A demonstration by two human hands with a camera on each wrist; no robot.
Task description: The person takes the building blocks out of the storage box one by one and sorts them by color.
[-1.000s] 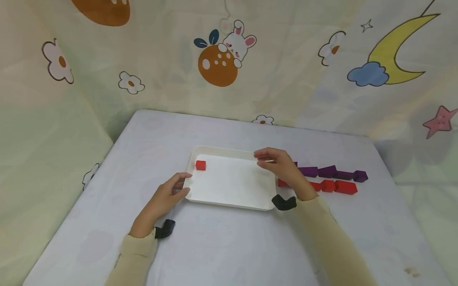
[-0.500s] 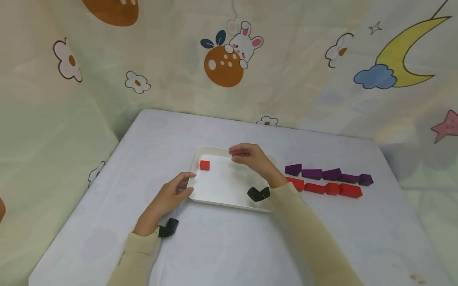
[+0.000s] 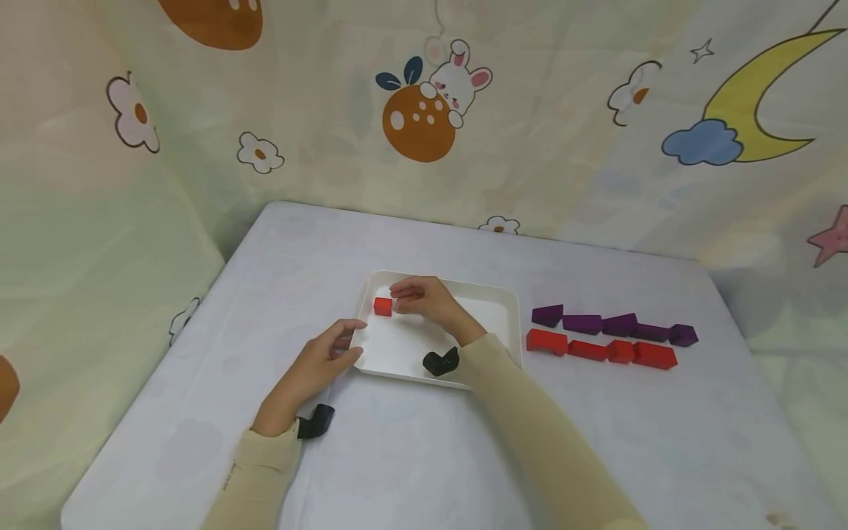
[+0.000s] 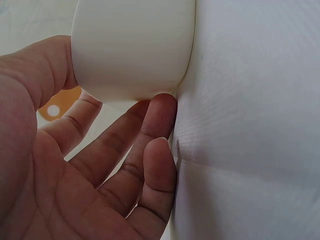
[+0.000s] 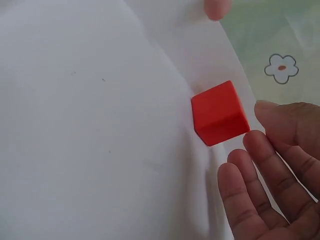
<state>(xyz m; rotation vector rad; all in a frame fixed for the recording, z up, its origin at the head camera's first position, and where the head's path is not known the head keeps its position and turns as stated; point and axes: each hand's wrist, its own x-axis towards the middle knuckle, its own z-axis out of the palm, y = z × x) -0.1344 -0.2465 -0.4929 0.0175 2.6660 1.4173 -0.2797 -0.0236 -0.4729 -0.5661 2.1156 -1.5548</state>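
A white tray lies mid-table. One red cube sits in its far left corner. My right hand reaches across the tray, its loosely bent fingertips just right of the cube and holding nothing. In the right wrist view the red cube lies free on the tray floor, with the fingers close beside it and the thumb tip above. My left hand rests against the tray's near left corner. There the thumb and relaxed fingers bracket the rounded tray corner.
Right of the tray lie a row of purple blocks and, nearer me, a row of red blocks. The table has a pale cloth, with a cartoon-print curtain behind it and at the left.
My right hand has moved left across the tray, from its far right rim to beside the red cube. The left hand has stayed at the tray corner.
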